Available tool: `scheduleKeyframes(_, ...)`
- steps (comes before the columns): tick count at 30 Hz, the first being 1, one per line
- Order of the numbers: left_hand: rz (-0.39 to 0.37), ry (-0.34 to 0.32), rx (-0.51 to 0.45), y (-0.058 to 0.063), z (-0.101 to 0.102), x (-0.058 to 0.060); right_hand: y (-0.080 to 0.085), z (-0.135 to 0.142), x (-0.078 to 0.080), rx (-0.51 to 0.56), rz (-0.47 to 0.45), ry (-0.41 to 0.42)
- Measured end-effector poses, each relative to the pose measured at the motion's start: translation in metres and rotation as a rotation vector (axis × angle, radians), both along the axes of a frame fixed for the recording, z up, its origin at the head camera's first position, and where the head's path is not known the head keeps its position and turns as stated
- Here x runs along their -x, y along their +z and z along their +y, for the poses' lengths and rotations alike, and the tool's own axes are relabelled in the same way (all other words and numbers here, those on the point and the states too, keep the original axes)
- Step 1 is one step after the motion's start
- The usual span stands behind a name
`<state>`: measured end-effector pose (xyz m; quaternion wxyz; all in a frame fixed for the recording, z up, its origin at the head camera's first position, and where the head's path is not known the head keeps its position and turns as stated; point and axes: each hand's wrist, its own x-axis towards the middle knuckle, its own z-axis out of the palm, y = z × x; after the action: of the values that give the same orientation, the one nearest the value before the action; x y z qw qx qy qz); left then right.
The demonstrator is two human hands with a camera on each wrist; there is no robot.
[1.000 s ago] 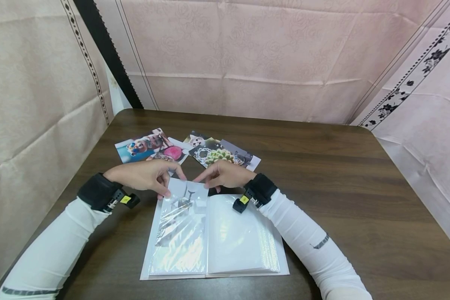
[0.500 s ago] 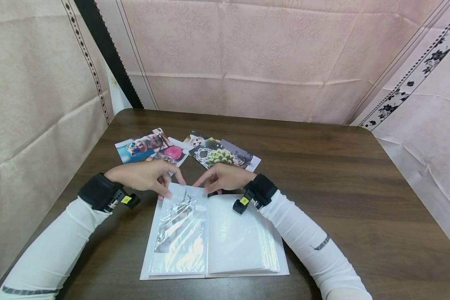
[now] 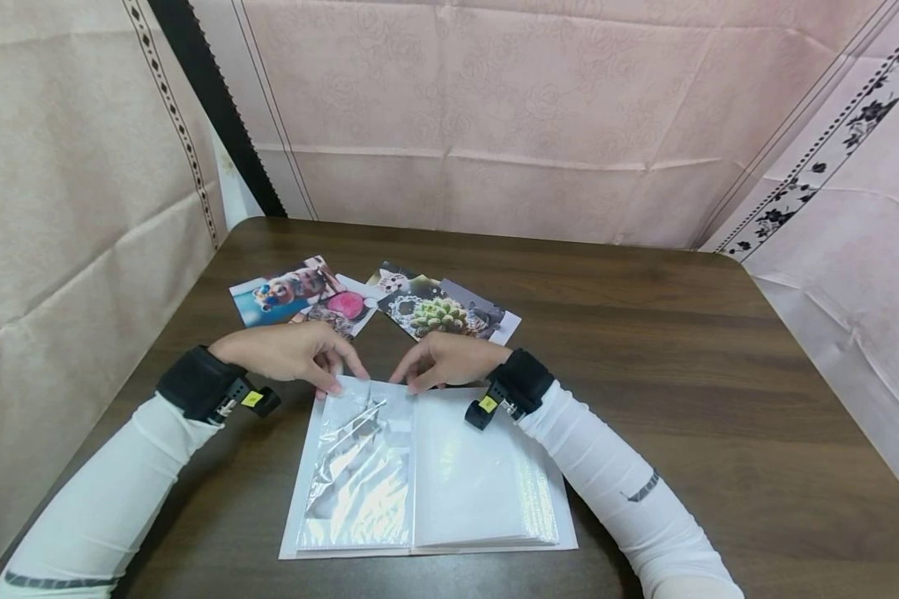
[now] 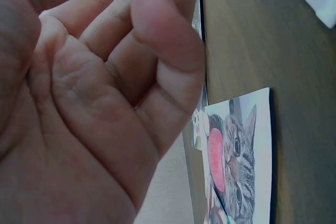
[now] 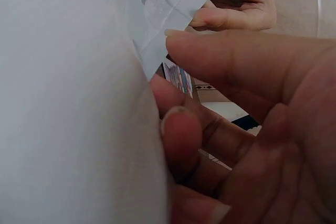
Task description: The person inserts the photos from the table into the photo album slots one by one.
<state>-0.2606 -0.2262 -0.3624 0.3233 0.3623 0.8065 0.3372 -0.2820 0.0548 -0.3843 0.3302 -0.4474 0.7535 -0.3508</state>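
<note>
The album (image 3: 290, 541) lies open on the table (image 3: 682, 358), near side, between the two arms. On its left page a clear pocket (image 3: 363, 516) covers a pale print (image 3: 348, 445), its detail hard to read through glare and creases. The left hand (image 3: 295, 353) pinches the pocket's far left corner, thumb on top, forefinger reaching along the far edge. The right hand (image 3: 453, 359) has thumb and forefinger at the far right corner, beside the spine; whether they pinch it or only touch it, I cannot tell.

The film looks thin and slack, so pushing from the far edge could bunch it, and a print caught on a crease might bend. Uneven pressure from the two hands would probably skew it; pulling the mouth too wide could split a seam. The loose photos (image 3: 285, 293) lie just beyond the knuckles, where a careless backward move could scatter them.
</note>
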Motion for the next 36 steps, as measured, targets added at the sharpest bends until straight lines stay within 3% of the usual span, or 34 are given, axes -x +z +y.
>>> scheduleKeyframes(9,-0.004,-0.042,-0.032,-0.001,0.000,0.001,0.002,0.000,0.000,-0.068,0.080,0.026)
scheduleKeyframes(18,0.000,-0.084,-0.058,-0.002,0.000,0.002,0.006,0.001,-0.002,-0.055,0.068,0.056)
scheduleKeyframes(27,0.008,-0.138,-0.099,-0.008,-0.002,0.001,0.010,0.015,-0.013,-0.098,0.088,-0.042)
scheduleKeyframes(36,0.009,-0.113,-0.036,-0.012,-0.002,0.002,0.020,0.041,-0.034,-0.110,0.224,-0.111)
